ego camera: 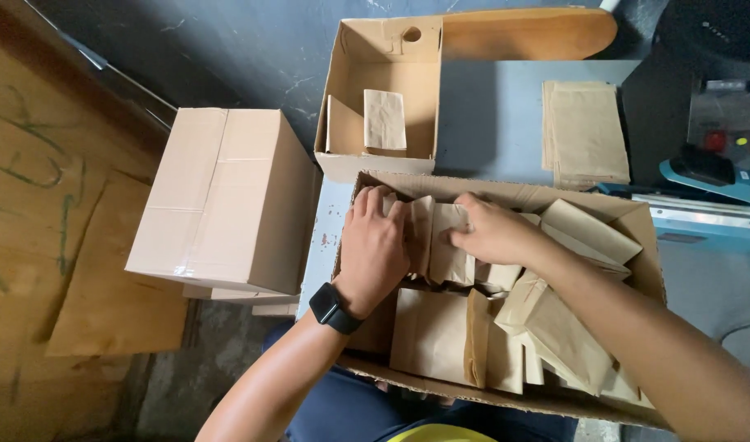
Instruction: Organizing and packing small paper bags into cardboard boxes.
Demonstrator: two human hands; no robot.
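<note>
An open cardboard box (pixel 646 223) sits in front of me, filled with several brown paper pouches (pixel 440 336). My left hand (pixel 375 245), with a black watch on the wrist, presses on a row of upright pouches (pixel 440 233) at the box's far left. My right hand (pixel 493 231) grips the same row from the right side. The pouches stand squeezed between both hands.
A smaller open box (pixel 383 90) beyond holds a few pouches (pixel 385 119). A flat stack of paper bags (pixel 586 131) lies on the grey table. A sealed carton (pixel 227 196) stands at left. A blue sealing machine (pixel 706 196) is at right.
</note>
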